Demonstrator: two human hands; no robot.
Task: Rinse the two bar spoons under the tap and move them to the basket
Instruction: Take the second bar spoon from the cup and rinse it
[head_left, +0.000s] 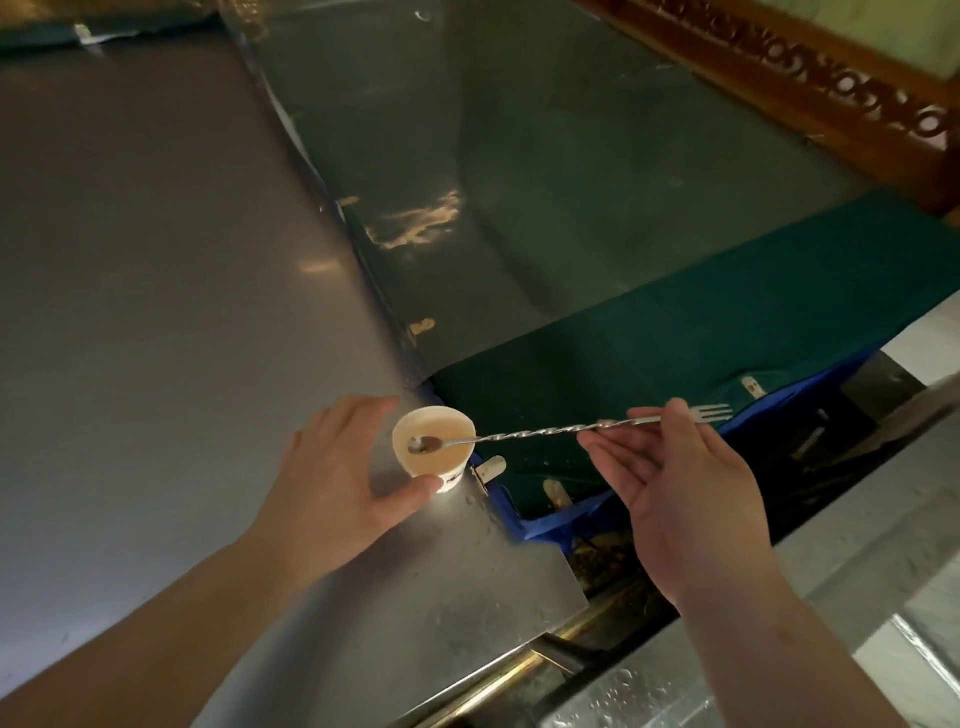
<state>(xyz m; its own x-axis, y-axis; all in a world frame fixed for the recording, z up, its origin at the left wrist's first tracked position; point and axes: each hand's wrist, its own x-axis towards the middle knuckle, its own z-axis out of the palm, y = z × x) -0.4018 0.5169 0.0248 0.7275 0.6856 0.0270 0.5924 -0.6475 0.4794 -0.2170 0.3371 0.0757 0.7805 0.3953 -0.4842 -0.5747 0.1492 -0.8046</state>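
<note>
We see the right hand (675, 499) pinching a bar spoon (540, 432), bowl in a paper cup (434, 449) the left hand (337, 483) steadies.

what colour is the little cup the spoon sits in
The cup is cream-white, small dark print near its base; head view.

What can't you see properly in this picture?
Head view:
- No tap, basket or second spoon in frame.
- The long twisted silver bar spoon: handle partly covered by fingers of the right hand.
- The small white paper cup: side print too small, partly behind the left hand.
</note>
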